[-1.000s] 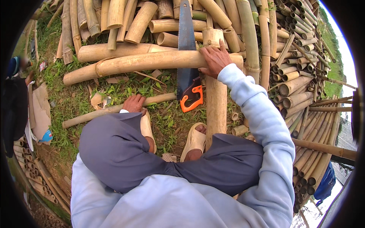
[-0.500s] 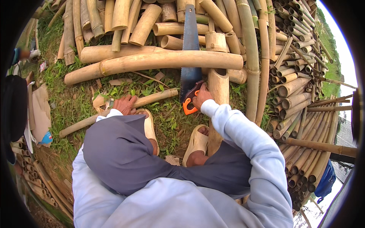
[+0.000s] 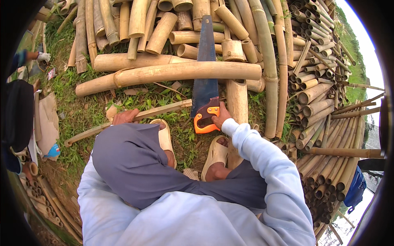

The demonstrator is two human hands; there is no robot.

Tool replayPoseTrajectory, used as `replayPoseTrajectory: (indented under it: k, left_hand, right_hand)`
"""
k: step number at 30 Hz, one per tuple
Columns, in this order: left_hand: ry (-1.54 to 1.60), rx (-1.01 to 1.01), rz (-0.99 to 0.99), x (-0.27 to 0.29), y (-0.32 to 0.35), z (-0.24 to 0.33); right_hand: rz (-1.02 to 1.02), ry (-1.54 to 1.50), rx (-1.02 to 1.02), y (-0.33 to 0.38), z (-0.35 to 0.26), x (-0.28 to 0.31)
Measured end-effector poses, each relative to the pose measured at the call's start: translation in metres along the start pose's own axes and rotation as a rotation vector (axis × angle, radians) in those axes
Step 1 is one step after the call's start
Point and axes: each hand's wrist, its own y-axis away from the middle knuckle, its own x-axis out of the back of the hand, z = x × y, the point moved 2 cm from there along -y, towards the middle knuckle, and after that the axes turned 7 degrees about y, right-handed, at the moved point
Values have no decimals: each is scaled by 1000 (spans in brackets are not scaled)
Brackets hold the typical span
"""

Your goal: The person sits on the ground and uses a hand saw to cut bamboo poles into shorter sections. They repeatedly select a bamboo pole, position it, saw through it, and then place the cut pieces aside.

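Observation:
My right hand (image 3: 222, 116) is closed around the orange and dark handle of a handsaw (image 3: 204, 92). Its broad side faces up, and the blade points away from me, with the middle part hidden behind a thick bamboo pole (image 3: 168, 73) lying crosswise. On the left, my left hand (image 3: 125, 117) is closed on a long, narrow bamboo strip (image 3: 164, 108) slanting over the grass. The strip's right end lies close beside the saw blade, just above the handle. Just right of my right hand, a bamboo piece (image 3: 237, 98) runs lengthwise toward my right foot.
Cut bamboo lengths (image 3: 162, 33) are heaped ahead. Tall poles (image 3: 269, 82) stretch along the right, beside large bamboo stacks (image 3: 318, 98). Flattened cardboard (image 3: 48, 119) lies at left, near another person's gloved hand (image 3: 43, 56). My sandalled feet (image 3: 215, 158) rest on the grass.
The saw handle has come slightly toward me and turned, showing more of its broad side. The bamboo strip in my left hand has rolled, so a narrower face shows.

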Motion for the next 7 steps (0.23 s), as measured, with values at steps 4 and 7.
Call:
replayPoseTrajectory:
  k: [4, 7]
  left_hand:
    - [-22, -50, 83, 18, -14, 0]
    - [-78, -73, 314, 21, -25, -7]
  right_hand:
    - [-35, -105, 5, -11, 49, -11]
    - [-76, -192, -54, 11, 44, -13]
